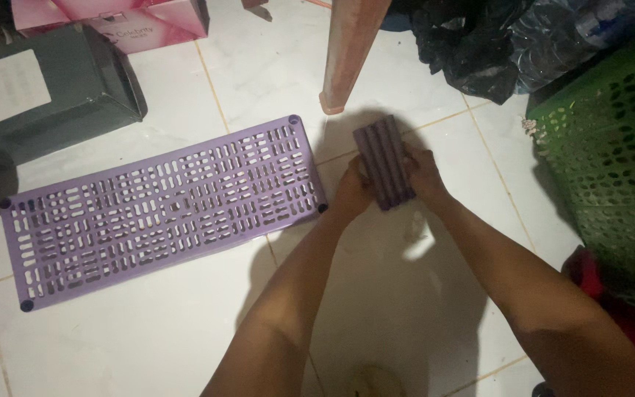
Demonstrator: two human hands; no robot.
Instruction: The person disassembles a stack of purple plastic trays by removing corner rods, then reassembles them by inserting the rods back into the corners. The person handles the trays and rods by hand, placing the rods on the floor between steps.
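Both hands hold a bundle of short dark purple tubes (384, 158) side by side above the white tiled floor. My left hand (352, 192) grips the bundle's left side and my right hand (425, 175) grips its right side. To the left, a flat purple perforated shelf panel (163, 209) lies on the floor, its near right corner close to my left hand.
A wooden furniture leg (348, 51) stands just beyond the bundle. A green perforated basket (615, 147) is at the right, black plastic bags (479, 44) at the top right. A dark grey box (45, 92) and a pink box (119, 18) sit at the top left.
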